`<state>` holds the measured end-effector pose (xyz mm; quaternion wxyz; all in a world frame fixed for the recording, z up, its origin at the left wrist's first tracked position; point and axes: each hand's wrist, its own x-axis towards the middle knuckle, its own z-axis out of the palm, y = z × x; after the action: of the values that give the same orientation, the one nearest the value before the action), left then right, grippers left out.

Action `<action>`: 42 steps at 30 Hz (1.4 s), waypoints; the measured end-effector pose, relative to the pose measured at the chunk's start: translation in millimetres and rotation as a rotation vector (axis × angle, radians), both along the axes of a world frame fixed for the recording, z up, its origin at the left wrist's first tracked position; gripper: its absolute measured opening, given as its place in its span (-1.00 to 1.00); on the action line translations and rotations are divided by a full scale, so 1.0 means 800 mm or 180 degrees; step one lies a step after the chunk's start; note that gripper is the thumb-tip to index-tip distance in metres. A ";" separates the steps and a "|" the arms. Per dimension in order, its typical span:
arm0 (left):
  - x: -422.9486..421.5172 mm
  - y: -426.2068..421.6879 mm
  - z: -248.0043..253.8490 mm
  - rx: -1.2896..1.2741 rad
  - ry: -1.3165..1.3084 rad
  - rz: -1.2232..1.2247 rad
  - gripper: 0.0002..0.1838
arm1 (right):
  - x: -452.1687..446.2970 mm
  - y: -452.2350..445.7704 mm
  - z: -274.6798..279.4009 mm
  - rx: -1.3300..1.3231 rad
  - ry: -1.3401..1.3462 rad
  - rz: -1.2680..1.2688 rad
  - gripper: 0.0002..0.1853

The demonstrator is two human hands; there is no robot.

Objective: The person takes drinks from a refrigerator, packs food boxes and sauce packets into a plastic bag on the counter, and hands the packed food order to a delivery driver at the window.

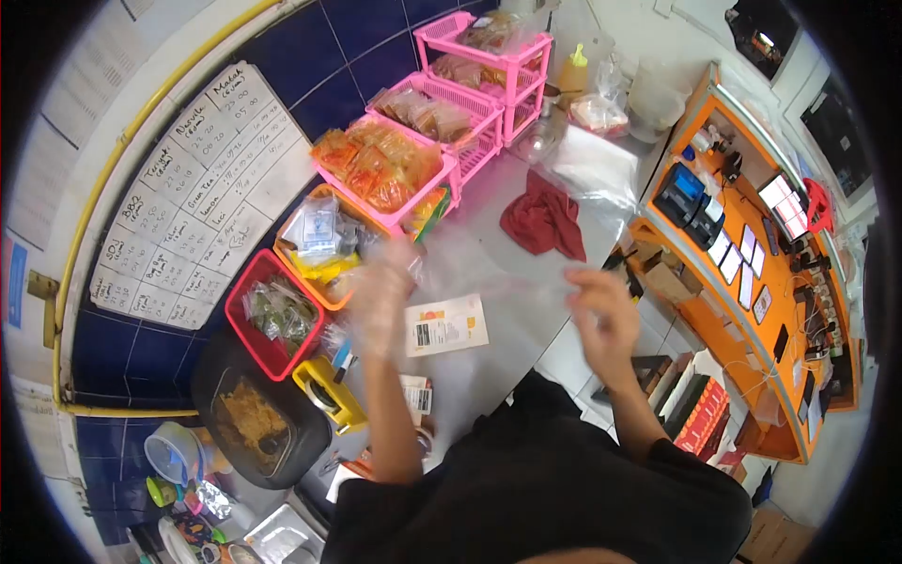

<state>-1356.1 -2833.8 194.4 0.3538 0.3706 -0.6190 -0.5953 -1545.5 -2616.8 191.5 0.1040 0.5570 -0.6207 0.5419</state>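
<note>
My left hand [381,305] is raised over the steel counter, blurred by motion, and looks covered by a clear plastic glove; its fingers cannot be made out. My right hand [601,315] is bare, held past the counter's front edge, with thumb and fingertips curled close together. A faint, clear plastic film [479,268] stretches between the two hands. Below it a white printed packet [448,325] lies on the counter beside my left hand. Farther back is a crumpled dark red cloth [543,218].
Pink racks [479,117] of bagged food stand at the back. An orange bin [324,246], a red bin [279,315] of bagged greens, a yellow tape dispenser [331,395] and a dark pan [258,418] line the left. At right is an orange desk [752,357] with devices.
</note>
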 end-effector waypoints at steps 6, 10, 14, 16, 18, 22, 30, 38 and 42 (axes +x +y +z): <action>-0.002 0.113 -0.088 0.2691 0.2262 -0.1711 -0.22 | 0.073 0.028 -0.059 0.0801 0.0715 0.0883 -0.72; 0.023 0.120 -0.094 0.2199 0.1786 -0.1328 -0.13 | 0.064 0.050 -0.067 0.1124 0.0791 0.1219 -0.70; 0.024 0.128 -0.104 0.2158 0.0659 -0.1009 -0.38 | 0.064 0.060 -0.068 0.1628 0.0484 0.1589 -0.60; 0.019 0.134 -0.107 0.2023 0.0388 -0.0895 -0.53 | 0.058 0.059 -0.055 0.1851 0.0397 0.1846 -0.52; 0.017 0.136 -0.110 0.1863 0.0095 -0.0817 -0.67 | 0.052 0.055 -0.046 0.2033 -0.0433 0.2007 -0.45; 0.018 0.140 -0.098 0.0659 -0.0346 -0.1291 -0.77 | 0.045 0.010 0.002 0.1173 0.0174 0.0257 -0.55; 0.002 0.129 -0.067 -0.1306 -0.1631 -0.1787 -0.75 | -0.002 0.015 -0.026 0.1842 0.0902 0.0954 -0.85; -0.022 0.124 -0.082 -0.0864 -0.1386 -0.2257 -0.82 | -0.001 0.063 -0.064 0.1961 -0.1043 0.1186 -0.73; -0.041 0.126 -0.073 -0.1370 -0.2015 -0.2629 -0.78 | 0.010 0.084 -0.070 0.2475 -0.1220 0.0428 -0.75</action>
<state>-1388.9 -2732.9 136.0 -0.0439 0.1776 -0.8961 -0.4044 -1537.5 -2549.3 135.7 -0.2660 0.4833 -0.7489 0.3671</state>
